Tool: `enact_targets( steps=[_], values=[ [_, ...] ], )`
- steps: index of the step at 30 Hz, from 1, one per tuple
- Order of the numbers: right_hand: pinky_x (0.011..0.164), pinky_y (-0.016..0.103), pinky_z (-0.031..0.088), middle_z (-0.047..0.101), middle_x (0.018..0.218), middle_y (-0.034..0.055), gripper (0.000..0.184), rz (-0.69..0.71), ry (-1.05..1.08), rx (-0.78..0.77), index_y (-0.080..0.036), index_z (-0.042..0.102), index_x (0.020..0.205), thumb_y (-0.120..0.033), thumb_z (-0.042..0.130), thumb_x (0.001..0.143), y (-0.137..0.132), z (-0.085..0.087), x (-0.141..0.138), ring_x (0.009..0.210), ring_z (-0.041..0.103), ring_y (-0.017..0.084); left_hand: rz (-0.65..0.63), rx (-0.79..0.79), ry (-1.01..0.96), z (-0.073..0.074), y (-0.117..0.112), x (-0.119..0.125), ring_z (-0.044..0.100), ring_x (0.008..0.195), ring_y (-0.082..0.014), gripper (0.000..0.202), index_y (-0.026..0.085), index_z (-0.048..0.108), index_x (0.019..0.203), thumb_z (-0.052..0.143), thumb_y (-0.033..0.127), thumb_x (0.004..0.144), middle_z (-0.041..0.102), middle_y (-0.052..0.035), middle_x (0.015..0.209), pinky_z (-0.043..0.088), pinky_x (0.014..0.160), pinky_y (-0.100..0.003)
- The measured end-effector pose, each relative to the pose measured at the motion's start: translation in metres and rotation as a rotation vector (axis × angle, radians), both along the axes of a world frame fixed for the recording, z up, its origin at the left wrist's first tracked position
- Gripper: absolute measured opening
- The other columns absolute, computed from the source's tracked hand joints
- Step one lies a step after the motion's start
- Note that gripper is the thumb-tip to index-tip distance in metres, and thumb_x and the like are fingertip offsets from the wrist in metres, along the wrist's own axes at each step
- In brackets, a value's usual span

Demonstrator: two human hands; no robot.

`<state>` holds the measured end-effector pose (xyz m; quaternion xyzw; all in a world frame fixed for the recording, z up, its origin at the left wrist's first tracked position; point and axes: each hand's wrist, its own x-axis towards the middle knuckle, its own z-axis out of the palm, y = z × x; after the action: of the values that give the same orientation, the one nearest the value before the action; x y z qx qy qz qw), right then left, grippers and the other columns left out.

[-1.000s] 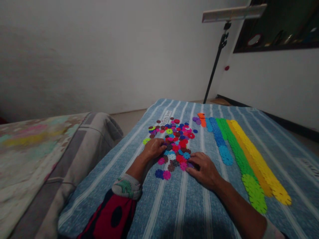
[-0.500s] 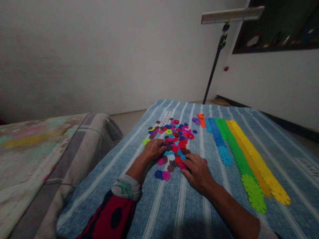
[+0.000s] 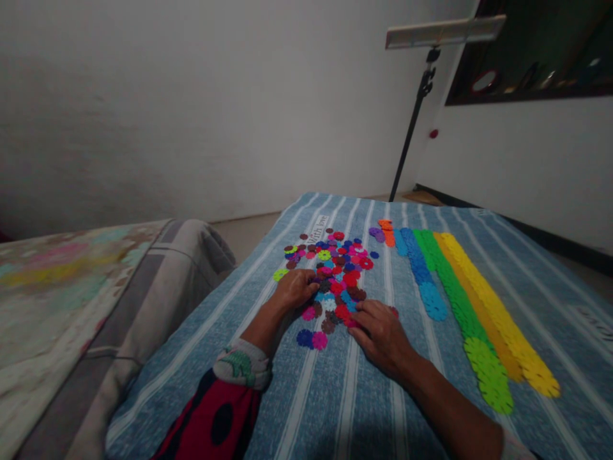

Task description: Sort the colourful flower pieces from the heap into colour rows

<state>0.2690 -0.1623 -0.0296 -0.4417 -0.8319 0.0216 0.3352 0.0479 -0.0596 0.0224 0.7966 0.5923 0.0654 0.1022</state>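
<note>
Notched plastic discs (image 3: 336, 287) of mixed colours lie in a loose pile on a blue striped cloth (image 3: 230, 300). My left hand (image 3: 295, 289) rests at the pile's left side, fingers curled inward with the thumb close to them; what they hold, if anything, is hidden. At the near right edge of the pile, my right hand (image 3: 382, 327) is loosely bent, thumb and fingers apart, touching red and pink discs. A blue disc (image 3: 304, 338) and a magenta disc (image 3: 319, 339) sit side by side nearer me.
Overlapping discs form rows at the right: yellow (image 3: 502, 313), amber (image 3: 488, 319), green (image 3: 450, 300) and blue (image 3: 421, 268). Short orange (image 3: 387, 231) and purple (image 3: 377, 234) groups lie farther back. A bed-like surface (image 3: 57, 300) stands left. Behind the table is a lamp stand (image 3: 412, 121).
My right hand has shifted slightly at the pile's edge. My left hand stays in almost the same place, and the disc rows look unchanged.
</note>
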Motion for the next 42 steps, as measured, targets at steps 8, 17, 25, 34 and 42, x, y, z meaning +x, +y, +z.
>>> enact_targets(
  steps=[8, 17, 25, 34, 42],
  values=[
    [0.084, 0.038, 0.047, 0.065, 0.099, 0.0087, 0.007, 0.030, 0.032, 0.012, -0.019, 0.066, 0.089, -0.019, 0.059, 0.090, 0.001, -0.001, 0.001, 0.093, 0.058, 0.023, 0.011, -0.002, -0.020, 0.000, 0.000, 0.000, 0.061, 0.073, -0.0189, 0.021, 0.018, 0.071, 0.086, 0.055, 0.032, 0.083, 0.068, -0.0050, 0.075, 0.035, 0.062, -0.026],
    [0.080, 0.035, 0.046, 0.066, 0.095, 0.0079, 0.007, 0.046, 0.108, 0.006, -0.018, 0.067, 0.087, -0.017, 0.061, 0.090, 0.003, -0.002, 0.005, 0.090, 0.060, 0.022, 0.001, 0.003, -0.032, 0.001, -0.001, 0.001, 0.058, 0.067, -0.0180, 0.019, 0.017, 0.070, 0.085, 0.056, 0.030, 0.083, 0.067, -0.0048, 0.071, 0.031, 0.059, -0.027],
    [0.083, 0.036, 0.046, 0.068, 0.096, 0.0080, 0.012, -0.005, 0.158, -0.039, -0.019, 0.067, 0.086, -0.017, 0.056, 0.091, 0.009, -0.010, 0.014, 0.093, 0.061, 0.023, -0.007, -0.008, -0.062, 0.002, -0.002, 0.001, 0.058, 0.068, -0.0178, 0.019, 0.017, 0.071, 0.086, 0.056, 0.029, 0.082, 0.066, -0.0051, 0.072, 0.032, 0.061, -0.026],
    [0.075, 0.032, 0.044, 0.065, 0.080, 0.0051, 0.020, -0.097, 0.205, -0.061, -0.020, 0.063, 0.079, -0.024, 0.051, 0.094, 0.011, -0.005, 0.021, 0.080, 0.058, 0.021, -0.003, 0.006, -0.106, -0.002, 0.000, -0.002, 0.055, 0.065, -0.0170, 0.017, 0.018, 0.071, 0.082, 0.056, 0.027, 0.081, 0.062, -0.0031, 0.066, 0.032, 0.062, -0.026],
    [0.072, 0.031, 0.043, 0.063, 0.076, 0.0040, 0.021, -0.095, 0.199, -0.060, -0.020, 0.063, 0.078, -0.025, 0.051, 0.094, 0.013, -0.004, 0.023, 0.077, 0.058, 0.020, 0.027, 0.038, -0.123, -0.005, 0.003, -0.003, 0.055, 0.065, -0.0161, 0.018, 0.018, 0.070, 0.080, 0.057, 0.030, 0.082, 0.064, -0.0020, 0.067, 0.032, 0.059, -0.026]
  ],
)
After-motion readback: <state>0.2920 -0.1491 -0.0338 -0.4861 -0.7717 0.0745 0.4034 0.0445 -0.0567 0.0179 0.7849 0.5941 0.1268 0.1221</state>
